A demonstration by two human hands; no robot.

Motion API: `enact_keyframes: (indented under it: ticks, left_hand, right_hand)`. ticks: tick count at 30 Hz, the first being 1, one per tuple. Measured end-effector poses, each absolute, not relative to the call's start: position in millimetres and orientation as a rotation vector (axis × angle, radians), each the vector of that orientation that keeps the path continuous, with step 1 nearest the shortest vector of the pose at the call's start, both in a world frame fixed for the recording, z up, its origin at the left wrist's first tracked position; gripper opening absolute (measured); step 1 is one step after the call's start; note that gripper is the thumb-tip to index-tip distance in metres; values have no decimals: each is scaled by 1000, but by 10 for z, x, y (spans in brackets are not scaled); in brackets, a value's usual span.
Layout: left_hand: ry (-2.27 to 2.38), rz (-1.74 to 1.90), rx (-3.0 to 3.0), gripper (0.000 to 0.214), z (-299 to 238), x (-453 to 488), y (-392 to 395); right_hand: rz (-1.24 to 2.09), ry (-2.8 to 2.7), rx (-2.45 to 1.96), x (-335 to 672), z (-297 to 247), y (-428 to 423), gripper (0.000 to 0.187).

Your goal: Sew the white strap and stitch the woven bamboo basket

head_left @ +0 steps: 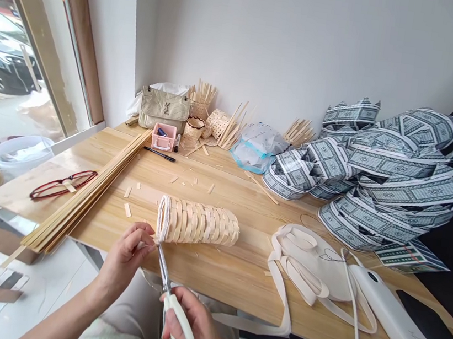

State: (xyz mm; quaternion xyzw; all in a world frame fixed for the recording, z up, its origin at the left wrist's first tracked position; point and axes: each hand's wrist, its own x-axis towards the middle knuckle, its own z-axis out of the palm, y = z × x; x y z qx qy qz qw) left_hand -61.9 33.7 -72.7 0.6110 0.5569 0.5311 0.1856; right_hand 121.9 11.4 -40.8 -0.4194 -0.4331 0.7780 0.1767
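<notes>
Here we go: the left hand (pixel 125 259) is up at the end of a woven basket (pixel 198 224), fingers (pixel 140 234) curled and pinched tight against its white rim (pixel 163 219). Whatever sits in that pinch is too small to make out. The right hand (pixel 189 326) is clenched around white-handled scissors (pixel 179 319), and the blades come up to just beside the left fingertips, right at the rim.

The basket lies on its side on a wooden table (pixel 212 279), straight ahead of the left fingers and touching them at the rim end. Beyond those fingers, to the left, sits a long bundle of bamboo strips (pixel 81 195), with red glasses (pixel 63 184) past it. Small offcuts (pixel 127 209) are scattered just above the left hand. Farther off from the fingers, there's a pen (pixel 159 153), a pink box (pixel 163 136) and a bag (pixel 164 110). Off to the right of the right hand lie white straps (pixel 305 269), a white power bank (pixel 395 314) and a big heap of printed paper (pixel 393 174).
</notes>
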Motion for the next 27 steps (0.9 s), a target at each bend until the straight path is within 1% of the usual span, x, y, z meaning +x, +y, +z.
enact_keyframes:
  ticks: [2,6,10,13,19,27]
  left_hand:
    - [1566,1514,1699,14,-736,-607,319]
    - [1551,1541,1676,14,-758,-595,299]
    - [1538,1553,1674,13,-787,-604,290]
    - [1537,1551,1680,12,-805,-617,275]
    - [1559,1538,1711,12,-784,-624,237]
    - [1592,1517,1788,14,-759,-616,185]
  right_hand:
    - [2189,-1189,-1205,1227,-367,89,59]
    - [2176,-1132,-1248,1248,-314,46,62]
    - [2215,-1232,-1214,1245,-338,53,51]
    - [2237,-1308,-1205,1233,-345,105,49]
    - [2235,-1393,-1340,1231,-263,218,46]
    - [2216,-1365,-1173,1199,-311,271,47]
